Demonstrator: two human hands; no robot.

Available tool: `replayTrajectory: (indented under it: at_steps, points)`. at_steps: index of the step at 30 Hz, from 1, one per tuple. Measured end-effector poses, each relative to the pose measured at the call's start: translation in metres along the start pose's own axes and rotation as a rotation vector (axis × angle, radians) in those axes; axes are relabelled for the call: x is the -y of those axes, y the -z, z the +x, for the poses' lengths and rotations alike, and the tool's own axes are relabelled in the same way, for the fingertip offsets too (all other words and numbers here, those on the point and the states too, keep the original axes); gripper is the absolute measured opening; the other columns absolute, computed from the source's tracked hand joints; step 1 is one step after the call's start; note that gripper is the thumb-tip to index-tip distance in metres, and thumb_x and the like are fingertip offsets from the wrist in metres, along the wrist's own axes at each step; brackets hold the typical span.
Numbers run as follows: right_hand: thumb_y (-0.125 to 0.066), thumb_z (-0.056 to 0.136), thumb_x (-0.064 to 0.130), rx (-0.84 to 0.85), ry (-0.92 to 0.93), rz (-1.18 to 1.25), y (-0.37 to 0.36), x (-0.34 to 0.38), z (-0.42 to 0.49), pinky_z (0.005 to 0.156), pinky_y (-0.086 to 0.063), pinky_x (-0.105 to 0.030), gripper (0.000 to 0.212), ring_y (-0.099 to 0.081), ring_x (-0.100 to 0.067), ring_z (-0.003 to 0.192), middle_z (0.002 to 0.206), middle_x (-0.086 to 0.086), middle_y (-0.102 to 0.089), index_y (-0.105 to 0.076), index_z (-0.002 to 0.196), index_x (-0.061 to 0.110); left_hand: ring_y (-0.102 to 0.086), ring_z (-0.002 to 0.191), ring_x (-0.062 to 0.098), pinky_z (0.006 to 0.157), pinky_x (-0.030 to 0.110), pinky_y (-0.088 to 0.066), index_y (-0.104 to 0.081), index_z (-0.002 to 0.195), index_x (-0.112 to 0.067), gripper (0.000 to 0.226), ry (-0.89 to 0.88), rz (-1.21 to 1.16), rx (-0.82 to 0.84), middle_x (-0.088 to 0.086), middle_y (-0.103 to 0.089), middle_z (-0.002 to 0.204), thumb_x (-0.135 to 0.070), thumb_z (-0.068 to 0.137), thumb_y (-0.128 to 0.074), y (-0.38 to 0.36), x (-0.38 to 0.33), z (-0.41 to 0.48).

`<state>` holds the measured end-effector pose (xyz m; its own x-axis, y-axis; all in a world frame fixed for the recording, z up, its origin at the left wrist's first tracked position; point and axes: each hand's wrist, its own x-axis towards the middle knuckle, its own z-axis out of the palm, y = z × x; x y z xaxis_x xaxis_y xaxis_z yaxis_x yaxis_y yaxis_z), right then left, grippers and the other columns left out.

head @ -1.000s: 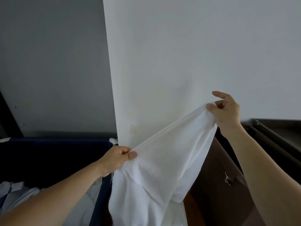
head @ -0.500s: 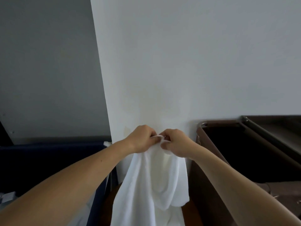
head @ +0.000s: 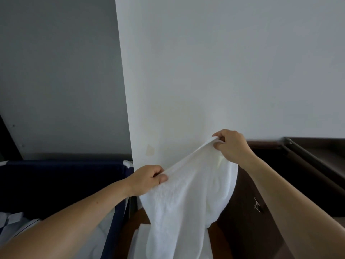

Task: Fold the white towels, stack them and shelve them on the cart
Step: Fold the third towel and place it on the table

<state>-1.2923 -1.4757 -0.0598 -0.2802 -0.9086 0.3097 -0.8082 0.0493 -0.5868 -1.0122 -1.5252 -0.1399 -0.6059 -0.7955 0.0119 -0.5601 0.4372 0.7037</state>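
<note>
A white towel (head: pixel 186 199) hangs in front of me, stretched along its top edge between my two hands. My left hand (head: pixel 147 179) pinches the lower left end of that edge with thumb and curled fingers. My right hand (head: pixel 231 144) grips the higher right end, fingers curled round the cloth. The rest of the towel droops in loose folds toward the floor. To the right stands the dark brown cart (head: pixel 265 184), its open top bin just behind my right wrist.
A navy fabric laundry bin (head: pixel 61 176) sits at the left with white and striped linen (head: pixel 16 221) inside. A white wall corner (head: pixel 127 109) rises straight ahead. The cart's metal rail (head: pixel 306 157) runs along the right. Brown floor shows below the towel.
Half a second ago my hands met at the towel's top; they have since drawn apart, the right up and rightward, the left down and leftward, spreading the edge again.
</note>
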Motion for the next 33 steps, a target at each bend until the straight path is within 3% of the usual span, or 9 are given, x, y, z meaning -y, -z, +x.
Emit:
replayTrajectory:
  at_steps: [3, 6, 10, 13, 16, 18, 24, 27, 33]
  points:
    - [-0.058, 0.093, 0.011, -0.012, 0.022, 0.035, -0.006, 0.007, 0.003, 0.059, -0.039, -0.016, 0.028, -0.055, -0.010, 0.078, 0.085, 0.009, -0.058, -0.066, 0.119, 0.016, -0.053, 0.065, 0.011, 0.064, 0.026, -0.048, -0.057, 0.100, -0.013, 0.019, -0.038, 0.084, -0.035, -0.003, -0.057, 0.077, -0.032, 0.099, -0.056, -0.009, 0.005, 0.001]
    - [-0.057, 0.093, 0.012, -0.023, 0.033, 0.041, -0.006, 0.013, 0.006, 0.059, -0.038, -0.014, 0.028, -0.052, -0.004, 0.076, 0.083, 0.014, -0.056, -0.066, 0.119, 0.016, -0.058, 0.073, 0.013, 0.071, 0.029, -0.053, -0.048, 0.122, -0.032, 0.023, -0.174, 0.244, -0.134, -0.004, -0.060, 0.083, -0.032, 0.100, -0.054, -0.017, 0.012, 0.001]
    - [-0.057, 0.093, 0.013, -0.025, 0.056, 0.026, -0.006, 0.022, 0.009, 0.058, -0.038, -0.014, 0.027, -0.053, -0.004, 0.075, 0.082, 0.015, -0.057, -0.066, 0.118, 0.017, -0.051, 0.078, 0.008, 0.068, 0.025, -0.045, -0.044, 0.125, -0.032, 0.030, -0.518, 0.440, -0.297, -0.006, -0.058, 0.093, -0.025, 0.097, -0.055, -0.032, 0.019, 0.004]
    - [-0.055, 0.094, 0.013, -0.004, 0.070, 0.030, -0.009, 0.027, 0.007, 0.056, -0.038, -0.012, 0.026, -0.053, -0.001, 0.074, 0.082, 0.014, -0.057, -0.066, 0.117, 0.017, -0.060, 0.095, 0.010, 0.079, 0.022, -0.055, -0.036, 0.142, -0.029, 0.047, -0.581, 0.455, -0.351, -0.003, -0.059, 0.117, -0.028, 0.098, -0.054, -0.041, 0.015, 0.013]
    - [-0.055, 0.093, 0.012, 0.004, 0.090, 0.016, -0.014, 0.029, 0.007, 0.054, -0.035, -0.007, 0.027, -0.052, 0.002, 0.073, 0.080, 0.016, -0.056, -0.067, 0.117, 0.017, -0.061, 0.104, 0.007, 0.091, 0.015, -0.052, -0.053, 0.132, -0.022, 0.035, -0.619, 0.360, -0.362, -0.004, -0.062, 0.121, -0.033, 0.099, -0.054, -0.046, 0.003, 0.019]
    - [-0.055, 0.093, 0.011, 0.003, 0.101, 0.009, -0.014, 0.030, 0.006, 0.053, -0.037, -0.006, 0.027, -0.052, 0.002, 0.072, 0.078, 0.017, -0.056, -0.067, 0.117, 0.017, -0.060, 0.102, 0.006, 0.089, 0.010, -0.049, -0.062, 0.124, -0.019, 0.028, -0.582, 0.256, -0.347, -0.004, -0.064, 0.117, -0.032, 0.099, -0.055, -0.050, -0.003, 0.021]
    - [-0.055, 0.094, 0.010, -0.006, 0.124, 0.003, -0.010, 0.028, 0.006, 0.055, -0.037, -0.003, 0.027, -0.051, 0.000, 0.073, 0.078, 0.017, -0.055, -0.067, 0.117, 0.016, -0.060, 0.090, 0.012, 0.085, 0.026, -0.054, -0.068, 0.109, -0.016, 0.031, -0.312, 0.095, -0.135, -0.001, -0.060, 0.104, -0.038, 0.102, -0.048, -0.060, 0.000, 0.022]
    - [-0.057, 0.094, 0.011, -0.002, 0.118, 0.006, -0.008, 0.023, 0.007, 0.058, -0.036, -0.002, 0.027, -0.053, -0.007, 0.081, 0.082, 0.014, -0.056, -0.067, 0.118, 0.016, -0.060, 0.085, 0.021, 0.080, 0.032, -0.054, -0.067, 0.090, -0.008, 0.038, -0.220, -0.003, -0.090, 0.001, -0.057, 0.098, -0.036, 0.103, -0.046, -0.060, 0.005, 0.021]
    - [-0.062, 0.093, 0.012, 0.032, 0.073, -0.005, 0.000, 0.005, 0.012, 0.062, -0.041, -0.011, 0.025, -0.059, -0.012, 0.083, 0.093, 0.005, -0.064, -0.067, 0.117, 0.016, -0.061, 0.092, 0.015, 0.090, 0.029, -0.052, -0.070, 0.085, -0.007, 0.034, -0.087, -0.001, -0.029, -0.003, -0.058, 0.101, -0.033, 0.101, -0.054, -0.024, -0.002, 0.019]
